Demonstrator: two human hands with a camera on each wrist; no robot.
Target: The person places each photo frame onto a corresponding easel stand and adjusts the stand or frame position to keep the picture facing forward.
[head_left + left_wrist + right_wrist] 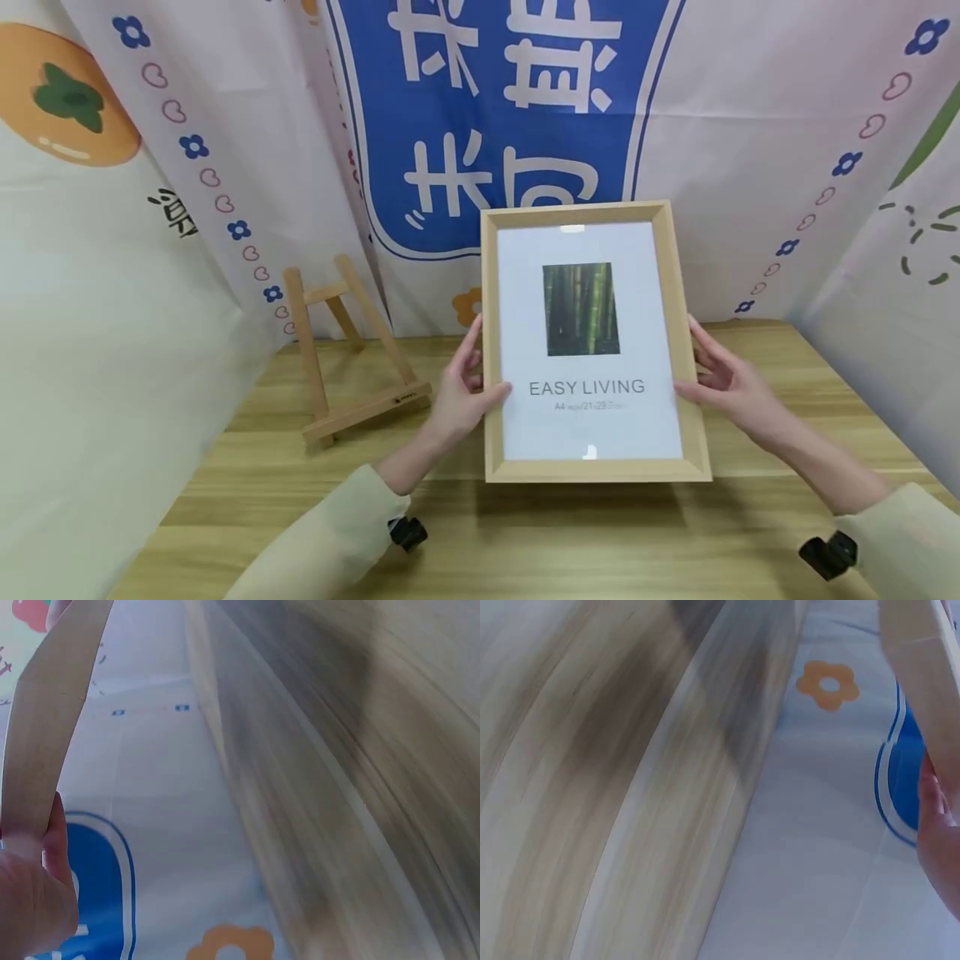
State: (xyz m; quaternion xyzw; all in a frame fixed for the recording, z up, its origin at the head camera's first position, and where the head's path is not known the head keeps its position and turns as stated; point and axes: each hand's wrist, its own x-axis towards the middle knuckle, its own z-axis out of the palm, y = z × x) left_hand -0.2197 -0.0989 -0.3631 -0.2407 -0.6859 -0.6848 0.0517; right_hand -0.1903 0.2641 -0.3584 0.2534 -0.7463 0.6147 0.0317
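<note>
A: How many hands do we have, and what are they doing?

B: Two. We see the left hand point(461, 396) gripping one picture frame point(596, 371) by the side at the left, and the right hand point(735, 392) gripping it by the opposite side; both thumbs lie on the front

A: Where do we find that frame?

B: Just right of the middle of the picture, tilted, held over one wooden table point(247, 500) with a shadow below it. Inside we count one white sheet point(592, 242), one small bamboo photo point(581, 308) and two lines of print, the upper reading EASY LIVING

A: What else have we got on the table?

B: One wooden stand point(367, 412), left of centre, apart from the frame

A: And around the edges?

B: Two pale sleeves point(322, 533), lower left and lower right, each with one black device point(407, 533) by the cuff; one blue panel point(491, 108) on the cloth point(720, 208) at top centre; one orange fruit print point(112, 133) at upper left
</note>
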